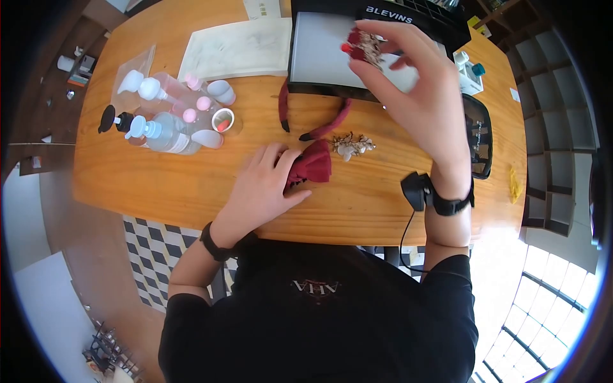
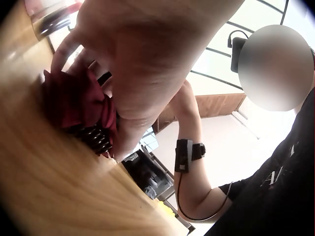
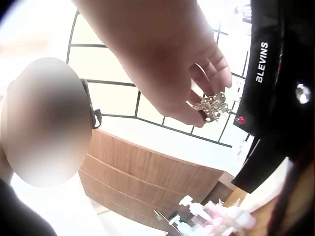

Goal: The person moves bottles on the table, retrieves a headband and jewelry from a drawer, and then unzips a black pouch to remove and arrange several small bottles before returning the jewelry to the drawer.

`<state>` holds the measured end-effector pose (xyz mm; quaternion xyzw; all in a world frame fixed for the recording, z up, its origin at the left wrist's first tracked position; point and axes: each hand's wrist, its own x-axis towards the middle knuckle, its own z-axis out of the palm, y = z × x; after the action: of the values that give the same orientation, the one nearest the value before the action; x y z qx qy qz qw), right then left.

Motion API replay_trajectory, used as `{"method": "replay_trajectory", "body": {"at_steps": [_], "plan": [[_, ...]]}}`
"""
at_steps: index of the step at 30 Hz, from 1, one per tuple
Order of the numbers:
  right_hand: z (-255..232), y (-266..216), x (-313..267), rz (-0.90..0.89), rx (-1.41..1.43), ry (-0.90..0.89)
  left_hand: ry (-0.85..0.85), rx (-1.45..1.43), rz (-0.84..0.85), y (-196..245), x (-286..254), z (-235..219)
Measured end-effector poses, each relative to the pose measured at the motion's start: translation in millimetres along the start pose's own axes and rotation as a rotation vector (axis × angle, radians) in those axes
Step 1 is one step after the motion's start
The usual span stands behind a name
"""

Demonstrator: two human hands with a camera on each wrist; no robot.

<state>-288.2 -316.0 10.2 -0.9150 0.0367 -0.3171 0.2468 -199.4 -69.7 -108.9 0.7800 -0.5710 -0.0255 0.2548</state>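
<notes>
My left hand (image 1: 258, 185) grips a dark red fabric bow (image 1: 313, 163) on the table; the left wrist view shows black comb-like teeth (image 2: 93, 137) under the bow (image 2: 74, 101). Raised over the black box, my right hand (image 1: 424, 86) pinches a gold ornament (image 1: 369, 48) with dark red and bright red parts between thumb and fingers. In the right wrist view the ornament (image 3: 212, 107) hangs at the fingertips. A second, gold and pale ornament (image 1: 352, 146) lies just right of the bow. Two dark red bands with black tips (image 1: 329, 124) extend from the box's front edge.
Pump bottles (image 1: 167, 131) and a small cup (image 1: 223, 120) stand at the left. A pale sheet (image 1: 239, 50) lies behind them. The black box (image 1: 319, 91) marked BLEVINS is at the back, with a black tray (image 1: 486, 137) and a white holder (image 1: 470, 82) at the right.
</notes>
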Motion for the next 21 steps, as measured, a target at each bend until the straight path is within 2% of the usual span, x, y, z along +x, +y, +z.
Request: {"method": "replay_trajectory", "body": {"at_steps": [2,3,5,7,9,11,14,18,20,21], "plan": [[-19,-3,-23,0.078,0.181,-0.002,-0.062,-0.019,-0.021,-3,-2,1],[-30,-9,-35,0.148,0.305,-0.059,-0.084,-0.058,-0.042,-4,-2,0],[-44,-4,-57,0.092,0.432,-0.215,-0.104,-0.178,-0.11,-4,1,-4],[-38,0,-78,0.066,0.394,-0.274,-0.107,-0.344,-0.204,1,7,-11],[-27,5,-97,0.105,0.35,-0.328,-0.02,-0.288,-0.173,-2,16,-8],[-14,9,-117,0.229,0.305,-0.372,0.065,-0.222,-0.169,-5,27,-2],[-1,13,-140,0.292,0.138,-0.414,0.19,-0.104,-0.164,-6,48,12],[13,17,-159,0.329,0.058,-0.445,0.185,-0.042,-0.187,-17,72,28],[18,15,-163,0.299,0.043,-0.405,0.215,-0.042,-0.167,-24,78,38],[20,15,-164,0.284,0.035,-0.385,0.208,-0.14,-0.223,-25,80,39]]}}
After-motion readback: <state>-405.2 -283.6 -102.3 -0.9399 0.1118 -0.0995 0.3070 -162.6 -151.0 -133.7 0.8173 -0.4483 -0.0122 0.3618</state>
